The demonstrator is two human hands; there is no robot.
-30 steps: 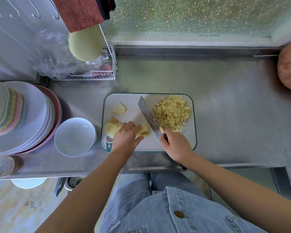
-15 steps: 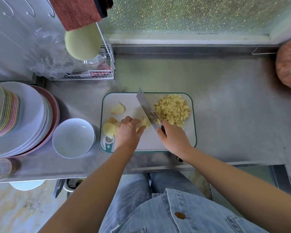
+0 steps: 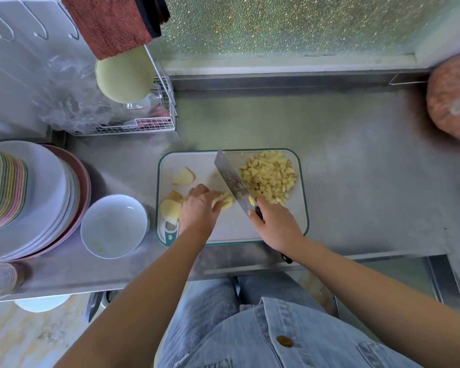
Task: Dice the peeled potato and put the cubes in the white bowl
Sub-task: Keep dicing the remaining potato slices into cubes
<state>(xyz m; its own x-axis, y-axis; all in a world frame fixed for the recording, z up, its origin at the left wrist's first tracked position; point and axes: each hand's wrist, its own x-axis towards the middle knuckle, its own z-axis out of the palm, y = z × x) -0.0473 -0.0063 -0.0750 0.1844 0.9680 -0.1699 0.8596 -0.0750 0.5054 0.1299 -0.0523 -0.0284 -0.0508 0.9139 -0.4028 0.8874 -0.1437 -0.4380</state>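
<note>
Right grip (image 3: 275, 221) is wrapped round the knife (image 3: 231, 179) handle, with the blade running away and left from it over the cutting board (image 3: 223, 232). Left grip (image 3: 199, 205) has its fingers curled down, pinning potato strips (image 3: 226, 202) that poke out just right of its fingertips, just beside the blade. Potato cubes (image 3: 268, 176) are piled just beyond the right grip, on the blade's right side. Potato chunk (image 3: 170, 209) touches the left grip's left side; potato wedge (image 3: 183, 177) lies beyond it. White bowl (image 3: 114, 225) sits left of the left grip, off the board on the worktop (image 3: 356, 181), with faint residue inside. Plate stack (image 3: 37, 197) is further left.
</note>
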